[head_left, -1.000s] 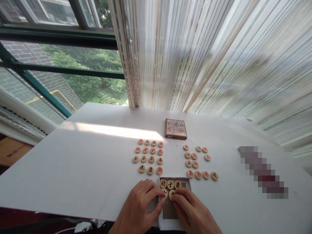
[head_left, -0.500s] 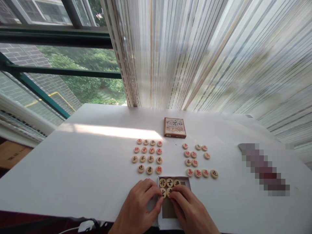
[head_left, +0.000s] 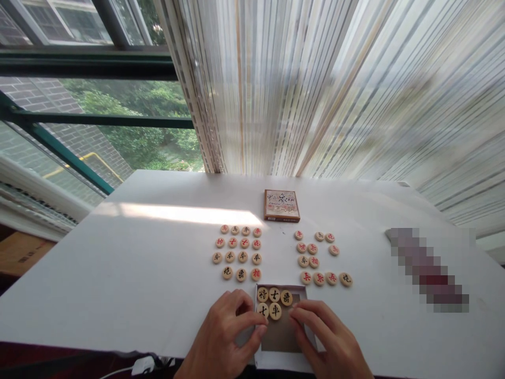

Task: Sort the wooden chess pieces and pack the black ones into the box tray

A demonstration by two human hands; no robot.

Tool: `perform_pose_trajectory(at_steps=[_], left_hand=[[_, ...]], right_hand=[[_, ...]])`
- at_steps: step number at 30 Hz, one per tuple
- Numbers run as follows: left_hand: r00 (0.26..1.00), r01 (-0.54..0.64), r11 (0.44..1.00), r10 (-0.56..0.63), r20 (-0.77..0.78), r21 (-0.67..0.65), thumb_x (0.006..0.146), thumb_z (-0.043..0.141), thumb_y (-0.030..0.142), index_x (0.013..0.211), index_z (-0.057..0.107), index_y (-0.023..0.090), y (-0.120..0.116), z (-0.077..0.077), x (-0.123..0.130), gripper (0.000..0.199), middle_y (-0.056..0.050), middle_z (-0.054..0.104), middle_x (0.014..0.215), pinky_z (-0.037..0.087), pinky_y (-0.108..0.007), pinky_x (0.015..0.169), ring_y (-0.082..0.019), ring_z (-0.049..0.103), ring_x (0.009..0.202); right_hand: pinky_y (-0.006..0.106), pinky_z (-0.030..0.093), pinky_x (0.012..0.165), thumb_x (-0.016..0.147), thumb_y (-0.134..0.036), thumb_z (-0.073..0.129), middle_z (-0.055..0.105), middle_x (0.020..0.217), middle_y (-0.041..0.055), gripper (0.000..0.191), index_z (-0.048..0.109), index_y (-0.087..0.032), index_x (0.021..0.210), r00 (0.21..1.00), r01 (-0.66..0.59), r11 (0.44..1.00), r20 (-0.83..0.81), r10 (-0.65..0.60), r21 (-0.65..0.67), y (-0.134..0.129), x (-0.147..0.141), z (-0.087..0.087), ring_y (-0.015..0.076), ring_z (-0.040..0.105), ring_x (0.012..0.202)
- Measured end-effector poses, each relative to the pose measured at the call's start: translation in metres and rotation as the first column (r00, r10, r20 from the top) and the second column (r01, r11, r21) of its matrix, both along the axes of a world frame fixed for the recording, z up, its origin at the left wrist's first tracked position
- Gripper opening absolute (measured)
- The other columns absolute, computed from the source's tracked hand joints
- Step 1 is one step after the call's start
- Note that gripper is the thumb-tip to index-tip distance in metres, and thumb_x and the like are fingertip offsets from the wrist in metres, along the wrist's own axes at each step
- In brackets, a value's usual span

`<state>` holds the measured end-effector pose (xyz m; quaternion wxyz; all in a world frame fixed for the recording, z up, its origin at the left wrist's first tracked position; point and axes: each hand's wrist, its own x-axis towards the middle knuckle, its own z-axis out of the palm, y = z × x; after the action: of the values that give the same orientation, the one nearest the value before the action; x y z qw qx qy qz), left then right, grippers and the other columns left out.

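Note:
A shallow white box [head_left: 284, 362] with a grey-brown bottom lies at the table's near edge. Several round wooden pieces with black characters fill its far left part, among them one [head_left: 275, 311] in the nearer row. My left hand [head_left: 229, 331] rests at the box's left side, fingers apart, fingertips by the lower-left piece [head_left: 262, 310]. Over the right side of the box is my right hand [head_left: 327, 334], its thumb and fingers close together near the rim; whether anything small is between them is hidden.
Rows of wooden pieces [head_left: 242, 257] stand left of centre, with a looser group [head_left: 319, 279] to the right. Behind them lies a brown-edged lid [head_left: 282, 205]. A blurred object [head_left: 430, 273] is on the white table [head_left: 130, 273]'s right side.
My right hand has moved right, off the piece in the nearer row, which now shows fully. My left hand has stayed almost in place.

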<state>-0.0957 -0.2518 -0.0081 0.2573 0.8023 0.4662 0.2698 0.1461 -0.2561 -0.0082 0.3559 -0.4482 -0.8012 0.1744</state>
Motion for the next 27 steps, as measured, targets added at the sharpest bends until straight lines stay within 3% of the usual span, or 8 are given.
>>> perform_pose_trajectory(at_steps=[8,13,17,22,27], left_hand=[[1.000,-0.015,1.000,0.015,-0.021,-0.008,0.095,0.058,0.024,0.100,0.070,0.027,0.000,0.000,0.001,0.014,-0.005,0.059,0.092,0.050,-0.036,0.075,-0.021,0.059,0.085],[1.000,-0.016,1.000,0.016,0.002,-0.005,0.096,0.057,0.022,0.103,0.069,0.027,-0.001,-0.002,0.001,0.015,-0.005,0.059,0.093,0.051,-0.035,0.076,-0.021,0.060,0.087],[0.991,-0.071,0.997,0.071,0.113,-0.003,0.098,0.055,0.021,0.106,0.065,0.026,-0.002,-0.003,0.000,0.014,-0.005,0.060,0.094,0.053,-0.032,0.078,-0.019,0.061,0.086],[0.966,-0.259,0.951,0.252,0.060,0.167,0.098,0.055,0.021,0.113,0.062,0.024,0.004,-0.005,-0.007,0.017,-0.007,0.063,0.102,0.054,-0.033,0.083,-0.021,0.062,0.094],[0.929,-0.292,0.906,0.345,-0.136,0.307,0.098,0.053,0.021,0.129,0.061,0.024,0.016,-0.010,-0.015,0.032,-0.007,0.063,0.100,0.056,-0.038,0.083,-0.023,0.063,0.092]], right_hand=[[0.025,0.060,0.078,0.094,-0.022,0.060,0.069,0.097,0.0062,0.010,0.069,-0.023,0.098,0.979,0.187,0.982,-0.080,-0.187,-0.001,0.004,0.029,-0.009,0.0188,0.071,0.087],[0.026,0.059,0.078,0.096,-0.023,0.059,0.069,0.097,0.0060,0.009,0.068,-0.023,0.096,0.977,0.169,0.984,-0.122,-0.176,-0.062,0.008,0.033,-0.010,0.0191,0.070,0.089],[0.025,0.058,0.078,0.096,-0.025,0.059,0.069,0.097,0.0052,0.009,0.068,-0.023,0.096,0.976,0.148,0.984,-0.145,-0.161,-0.100,0.008,0.034,-0.008,0.0183,0.070,0.087],[0.024,0.059,0.077,0.096,-0.028,0.059,0.070,0.094,0.0051,0.011,0.068,-0.023,0.092,0.970,0.145,0.983,-0.181,-0.164,-0.113,0.009,0.035,-0.005,0.0189,0.071,0.086],[0.025,0.059,0.078,0.096,-0.028,0.059,0.071,0.094,0.0061,0.012,0.069,-0.023,0.092,0.972,0.130,0.985,-0.180,-0.150,-0.117,0.010,0.036,-0.005,0.0200,0.071,0.087]])
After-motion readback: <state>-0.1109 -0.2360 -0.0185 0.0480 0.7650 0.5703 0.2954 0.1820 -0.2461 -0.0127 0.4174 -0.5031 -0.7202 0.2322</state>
